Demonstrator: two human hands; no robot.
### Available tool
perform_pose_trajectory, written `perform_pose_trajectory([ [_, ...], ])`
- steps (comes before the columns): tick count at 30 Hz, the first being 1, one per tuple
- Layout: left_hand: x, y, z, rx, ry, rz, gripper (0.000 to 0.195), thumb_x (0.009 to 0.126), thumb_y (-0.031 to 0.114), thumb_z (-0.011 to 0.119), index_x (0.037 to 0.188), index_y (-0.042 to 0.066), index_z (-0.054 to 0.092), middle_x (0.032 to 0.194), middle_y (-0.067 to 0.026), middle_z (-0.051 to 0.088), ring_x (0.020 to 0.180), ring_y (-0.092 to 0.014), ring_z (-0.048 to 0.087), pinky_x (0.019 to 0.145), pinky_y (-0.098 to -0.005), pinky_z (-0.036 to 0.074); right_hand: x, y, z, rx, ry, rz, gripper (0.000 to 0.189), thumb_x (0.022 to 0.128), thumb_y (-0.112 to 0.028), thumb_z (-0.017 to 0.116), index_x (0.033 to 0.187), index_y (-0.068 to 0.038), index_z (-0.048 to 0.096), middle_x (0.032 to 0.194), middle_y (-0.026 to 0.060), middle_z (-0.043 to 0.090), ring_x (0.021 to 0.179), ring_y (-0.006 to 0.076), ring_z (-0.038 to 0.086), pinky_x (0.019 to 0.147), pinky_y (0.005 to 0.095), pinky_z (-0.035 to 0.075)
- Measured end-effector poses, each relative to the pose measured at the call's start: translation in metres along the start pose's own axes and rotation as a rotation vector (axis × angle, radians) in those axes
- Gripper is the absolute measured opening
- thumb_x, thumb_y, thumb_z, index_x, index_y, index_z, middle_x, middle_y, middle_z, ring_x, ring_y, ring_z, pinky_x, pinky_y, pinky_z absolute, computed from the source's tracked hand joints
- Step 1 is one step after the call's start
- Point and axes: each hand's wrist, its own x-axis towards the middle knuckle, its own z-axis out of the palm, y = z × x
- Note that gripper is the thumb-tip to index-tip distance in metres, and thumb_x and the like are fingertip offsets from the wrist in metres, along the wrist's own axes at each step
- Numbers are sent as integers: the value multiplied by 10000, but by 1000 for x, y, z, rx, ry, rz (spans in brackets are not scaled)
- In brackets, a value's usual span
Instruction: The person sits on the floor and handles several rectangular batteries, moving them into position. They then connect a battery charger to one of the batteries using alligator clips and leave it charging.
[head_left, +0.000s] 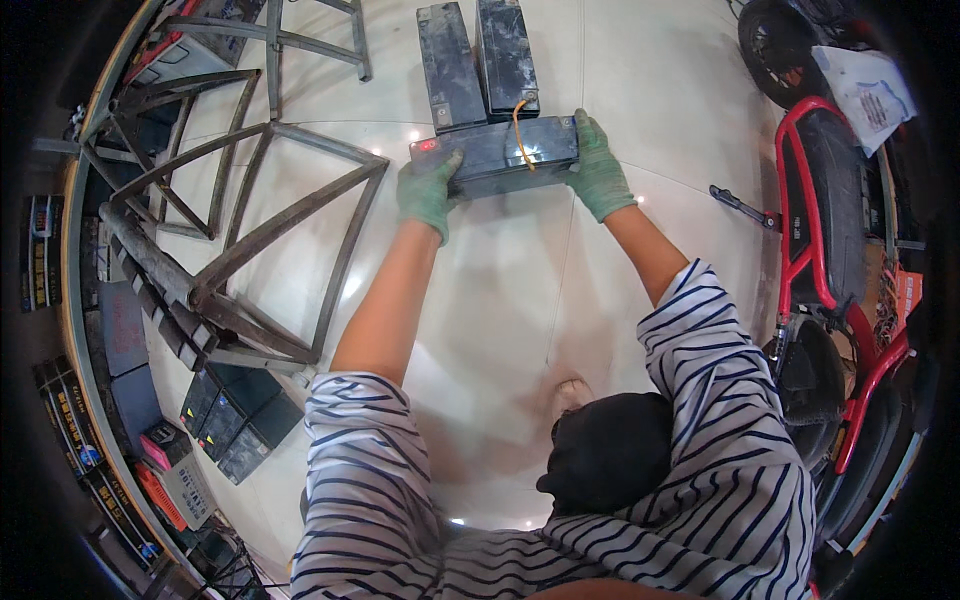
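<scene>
Both hands wear green work gloves and grip a long dark battery (491, 154) by its two ends. My left hand (429, 191) has its end by the red terminal, the thumb lying on top. My right hand (600, 169) wraps the other end. A yellow-orange wire (519, 133) runs over this battery to a terminal of another dark battery (508, 56) behind it. Beside that one lies a third, dusty battery (450, 67), its near end close to the held one. Whether the held battery touches the floor cannot be told.
Welded metal frames (277, 247) stand on the pale floor (495, 300) at left. Several batteries (236, 420) are grouped below them. Along the right is a red-framed two-wheeler (799, 210), its pedal or stand (742, 208) sticking out toward me. A white bag (866, 97) lies on it.
</scene>
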Motion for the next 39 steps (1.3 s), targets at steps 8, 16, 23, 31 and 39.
perform_pose_trajectory([
  [8,34,36,14,137,8,71,613,758,247,864,1218,10,534,1082,-165,656,833,-289,687,589,-419,622,18,7,3,-3,13,-119,1060,702,-226,859,1503,12,207,1403,263,424,1230,396,522,1001,414,497],
  [16,54,46,20,184,-34,87,701,735,300,884,1248,41,483,1087,-165,636,891,-312,665,648,-473,616,26,2,10,6,50,-52,1132,632,-271,914,1505,15,252,1381,248,457,1263,369,509,1050,402,455],
  [23,50,-19,9,35,61,366,547,806,312,825,1120,-43,552,936,-111,664,797,-209,638,735,-337,543,17,8,24,-37,88,-90,994,715,-296,846,1487,8,298,1458,250,415,1326,391,453,1110,420,403],
  [31,-187,-91,-169,1095,-264,270,395,918,410,585,1072,59,679,1123,-179,679,1041,-343,638,945,-422,490,9,-13,-7,-233,7,-82,955,794,-400,751,1527,-34,262,1380,218,548,1219,356,573,981,419,479],
  [39,-311,-64,-410,1041,249,426,211,924,254,638,1050,97,703,1006,-132,688,895,-325,667,806,-396,536,-29,-81,-33,-772,-531,-377,573,866,-438,633,1260,-24,584,1234,225,637,1106,405,622,930,470,500],
])
